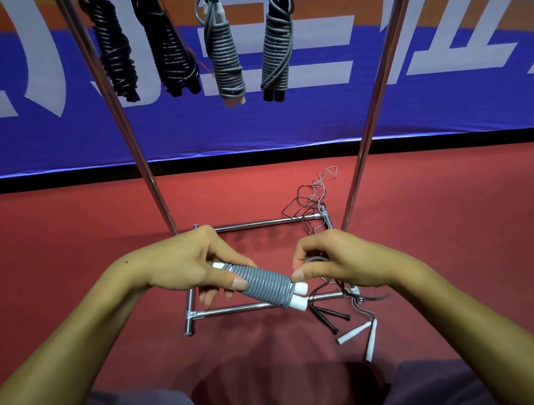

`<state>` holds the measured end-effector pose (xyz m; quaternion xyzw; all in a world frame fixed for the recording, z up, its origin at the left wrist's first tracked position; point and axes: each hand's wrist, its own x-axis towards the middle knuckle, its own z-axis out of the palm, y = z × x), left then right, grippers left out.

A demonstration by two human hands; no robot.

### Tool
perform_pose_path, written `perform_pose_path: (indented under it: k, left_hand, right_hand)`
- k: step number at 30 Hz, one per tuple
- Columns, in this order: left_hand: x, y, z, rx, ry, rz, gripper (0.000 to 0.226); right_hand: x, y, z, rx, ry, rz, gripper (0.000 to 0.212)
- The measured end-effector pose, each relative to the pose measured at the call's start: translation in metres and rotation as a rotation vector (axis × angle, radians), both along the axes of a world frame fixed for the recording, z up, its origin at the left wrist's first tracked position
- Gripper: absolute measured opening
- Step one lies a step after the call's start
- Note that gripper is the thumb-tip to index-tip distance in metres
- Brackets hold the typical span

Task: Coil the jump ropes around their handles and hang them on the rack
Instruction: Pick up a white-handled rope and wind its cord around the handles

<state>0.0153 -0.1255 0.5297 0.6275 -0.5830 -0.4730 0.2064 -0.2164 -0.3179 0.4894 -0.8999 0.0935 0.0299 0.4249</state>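
My left hand (186,264) grips the coiled grey rope (264,283) low in front of the rack (264,306), while my right hand (332,260) pinches its last loop by the white handles (300,295). If that pinch slackens before I tuck the end, I reckon the coils will spring loose.

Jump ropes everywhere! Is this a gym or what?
Probably a sports hall or gym: red sports floor, a big blue banner along the wall, and coiled ropes hanging on a metal rack.
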Motion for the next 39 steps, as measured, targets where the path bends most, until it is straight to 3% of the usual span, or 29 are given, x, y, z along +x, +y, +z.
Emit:
perform_pose_path:
  k: [7, 9, 15, 19, 23, 27, 32, 36, 39]
  left_hand:
    - [0.002, 0.004, 0.004, -0.035, 0.128, 0.014, 0.032]
    - [0.002, 0.005, 0.006, -0.054, 0.162, 0.018, 0.034]
    - [0.004, 0.007, 0.009, -0.106, 0.275, 0.040, 0.038]
    - [0.003, 0.007, 0.010, -0.108, 0.356, 0.018, 0.040]
    - [0.004, 0.008, 0.007, -0.125, 0.383, 0.049, 0.040]
    - [0.005, 0.007, 0.001, -0.204, 0.443, 0.187, 0.042]
    - [0.000, 0.001, -0.005, -0.245, 0.495, 0.345, 0.047]
    - [-0.009, -0.006, -0.010, -0.271, 0.543, 0.429, 0.046]
    - [-0.016, -0.012, -0.011, -0.290, 0.556, 0.569, 0.038]
  right_hand:
    - [0.000, -0.004, -0.001, 0.491, -0.092, -0.041, 0.012]
    - [-0.001, -0.004, 0.000, 0.559, -0.073, -0.032, 0.003]
    - [0.000, 0.001, 0.004, 0.714, -0.162, -0.047, 0.007]
    - [-0.001, 0.000, 0.009, 0.837, -0.113, 0.077, 0.017]
    - [-0.003, 0.002, 0.016, 0.727, -0.117, 0.080, 0.010]
    - [-0.005, 0.008, 0.024, 0.458, -0.304, -0.033, 0.009]
    - [-0.006, 0.009, 0.018, -0.014, -0.471, -0.180, 0.024]
    - [0.002, 0.022, 0.006, 0.038, -0.543, -0.294, 0.037]
    - [0.013, 0.032, -0.001, 0.384, -0.584, -0.346, 0.027]
